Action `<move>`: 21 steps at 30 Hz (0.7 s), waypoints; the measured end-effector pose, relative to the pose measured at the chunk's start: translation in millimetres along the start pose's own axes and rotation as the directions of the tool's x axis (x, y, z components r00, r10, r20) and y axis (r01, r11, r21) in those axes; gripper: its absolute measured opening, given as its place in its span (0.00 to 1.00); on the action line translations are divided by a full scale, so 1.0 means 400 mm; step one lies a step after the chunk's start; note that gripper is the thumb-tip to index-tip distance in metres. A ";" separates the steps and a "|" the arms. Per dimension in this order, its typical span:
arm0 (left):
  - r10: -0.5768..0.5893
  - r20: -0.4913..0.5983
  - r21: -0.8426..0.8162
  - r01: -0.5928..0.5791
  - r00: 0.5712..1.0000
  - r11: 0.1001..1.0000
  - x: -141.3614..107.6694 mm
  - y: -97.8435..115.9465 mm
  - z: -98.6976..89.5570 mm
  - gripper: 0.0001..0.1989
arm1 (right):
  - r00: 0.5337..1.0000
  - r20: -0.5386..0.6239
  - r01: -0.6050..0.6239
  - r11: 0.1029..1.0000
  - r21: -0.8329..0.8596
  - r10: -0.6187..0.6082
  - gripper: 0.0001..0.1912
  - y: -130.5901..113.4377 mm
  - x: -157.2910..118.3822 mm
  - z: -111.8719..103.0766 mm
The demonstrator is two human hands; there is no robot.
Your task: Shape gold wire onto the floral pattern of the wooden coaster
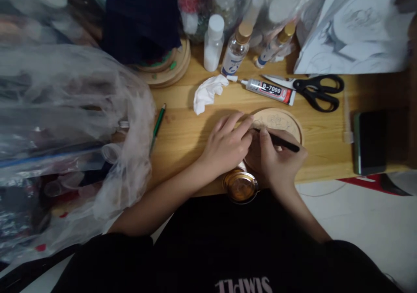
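Black slim tool [283,141], pinched between thumb and fingers of the right hand [283,158], slants over the round wooden board [296,132], which bears floral line drawings [278,120]. The left hand [230,143] lies at the board's left side, fingers slightly parted; whether it grips anything cannot be told. Beyond the board lie a B-7000 tube [269,90] and scissors [317,92]; below it, an amber dish [241,188]; well to its right, a phone [370,142].
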State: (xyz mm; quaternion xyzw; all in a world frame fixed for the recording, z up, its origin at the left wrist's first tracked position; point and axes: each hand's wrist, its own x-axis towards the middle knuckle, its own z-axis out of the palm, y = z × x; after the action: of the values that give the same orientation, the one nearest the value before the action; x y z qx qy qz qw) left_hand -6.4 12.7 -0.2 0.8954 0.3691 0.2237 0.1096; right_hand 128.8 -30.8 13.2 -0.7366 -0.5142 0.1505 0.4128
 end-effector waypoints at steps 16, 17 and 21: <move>0.057 -0.029 -0.038 -0.058 0.998 0.998 -0.004 -0.015 0.008 0.10 | 0.905 0.313 0.268 0.958 0.103 -0.287 0.03 0.037 0.105 -0.197; 0.044 -0.038 -0.070 -0.047 0.998 0.996 -0.004 -0.014 0.008 0.10 | 0.894 0.324 0.286 0.950 0.121 -0.311 0.04 0.038 0.100 -0.201; -0.059 -0.016 -0.218 0.054 0.998 0.975 0.005 -0.015 0.012 0.11 | 0.865 0.337 0.338 0.928 0.160 -0.373 0.06 0.050 0.081 -0.219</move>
State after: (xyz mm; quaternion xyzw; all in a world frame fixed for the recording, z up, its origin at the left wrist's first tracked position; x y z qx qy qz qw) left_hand -6.2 18.2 -5.8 0.8646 0.3690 0.2696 0.2088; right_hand 212.0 -44.7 58.4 -0.5684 -0.7001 0.2289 0.3666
